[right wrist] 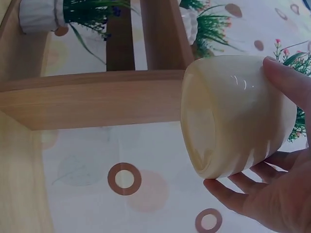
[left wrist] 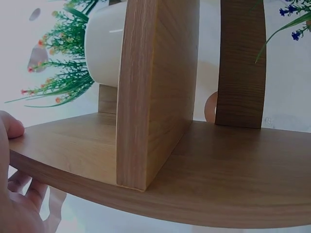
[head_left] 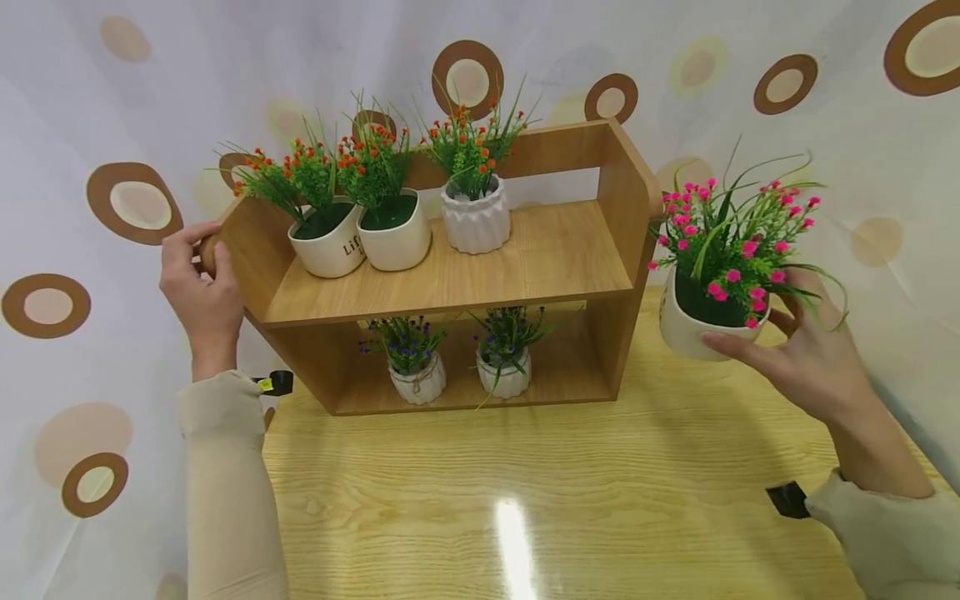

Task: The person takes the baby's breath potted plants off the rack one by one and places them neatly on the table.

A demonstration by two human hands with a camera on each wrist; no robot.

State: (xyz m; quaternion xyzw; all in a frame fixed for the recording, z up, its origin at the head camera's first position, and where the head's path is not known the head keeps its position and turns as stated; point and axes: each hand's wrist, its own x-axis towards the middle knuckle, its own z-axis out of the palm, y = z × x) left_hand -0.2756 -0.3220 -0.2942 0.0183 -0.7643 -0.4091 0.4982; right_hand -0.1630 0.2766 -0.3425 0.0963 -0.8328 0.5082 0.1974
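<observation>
My right hand (head_left: 813, 367) grips a cream-white flowerpot (head_left: 688, 327) with pink artificial flowers and grass, held up beside the right end of the two-tier wooden shelf (head_left: 555, 262). In the right wrist view the pot's base (right wrist: 200, 128) faces sideways, thumb on one side and fingers on the other. My left hand (head_left: 201, 283) holds the top of the shelf's left side panel (left wrist: 73, 141), thumb on its inner face and fingers outside. On the upper tier stand two cream pots (head_left: 393, 242) with orange flowers at the left and a ribbed white pot (head_left: 477, 218) near the middle.
Two small white pots (head_left: 417, 382) with blue-purple flowers stand on the lower tier. The shelf rests on a light wood table (head_left: 420, 492), its front reflecting a bright light. Behind hangs a pale curtain (head_left: 600, 42) patterned with brown rings.
</observation>
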